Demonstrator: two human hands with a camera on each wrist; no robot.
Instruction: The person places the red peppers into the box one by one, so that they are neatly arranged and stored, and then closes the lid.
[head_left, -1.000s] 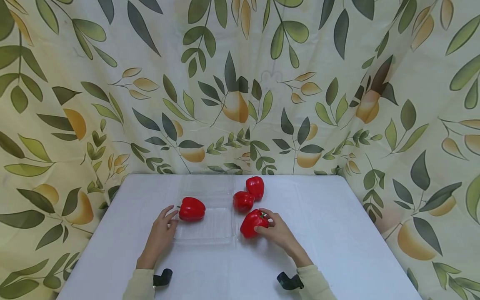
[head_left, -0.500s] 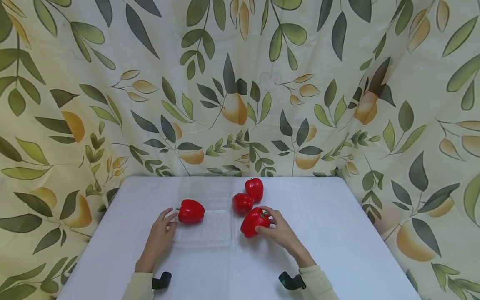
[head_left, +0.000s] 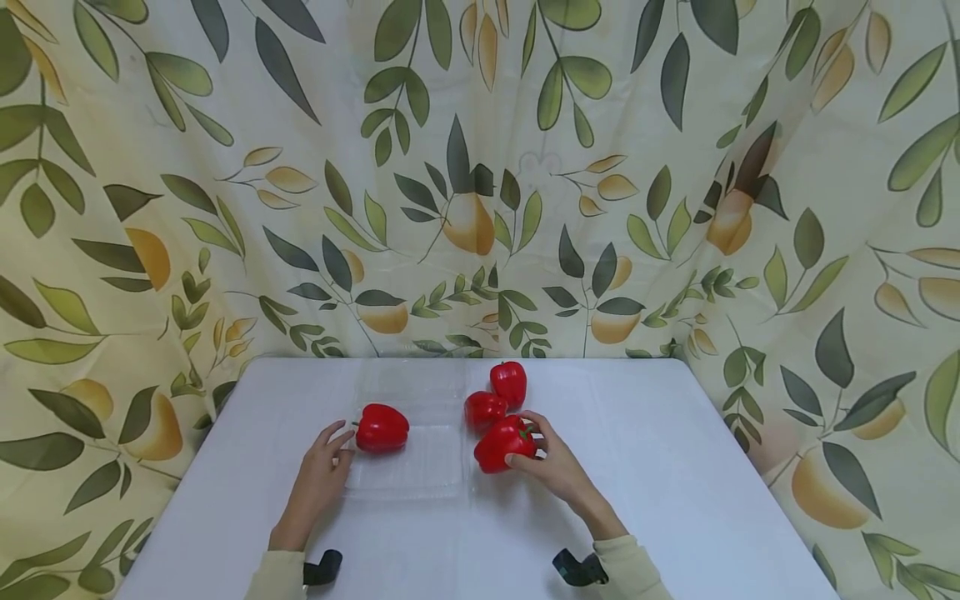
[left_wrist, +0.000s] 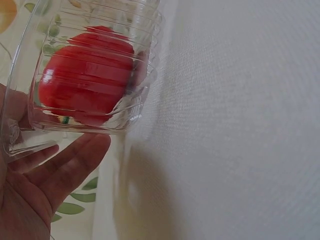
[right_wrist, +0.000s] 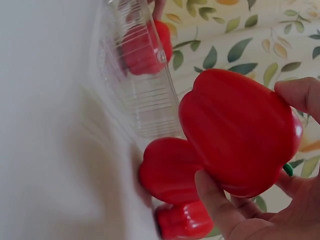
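Note:
My right hand (head_left: 558, 467) grips a red bell pepper (head_left: 501, 447) with thumb and fingers curled around it, its green stem toward the palm. In the right wrist view this pepper (right_wrist: 240, 132) appears raised off the table. A clear ribbed plastic container (head_left: 408, 483) lies to its left, with one red bell pepper (head_left: 382, 428) inside. My left hand (head_left: 318, 479) stays at the container's left edge. In the left wrist view its loosely extended fingers (left_wrist: 75, 167) touch the clear wall; exact contact at the rim is hard to tell.
Two more red bell peppers, a middle one (head_left: 483, 412) and a far one (head_left: 510, 383), rest on the white table (head_left: 645, 450) just right of the container. Behind the table hangs a leaf-patterned curtain (head_left: 480, 167).
My right hand has raised the gripped pepper slightly and shifted it a little left toward the container. The left hand keeps its place. The head view has tilted slightly.

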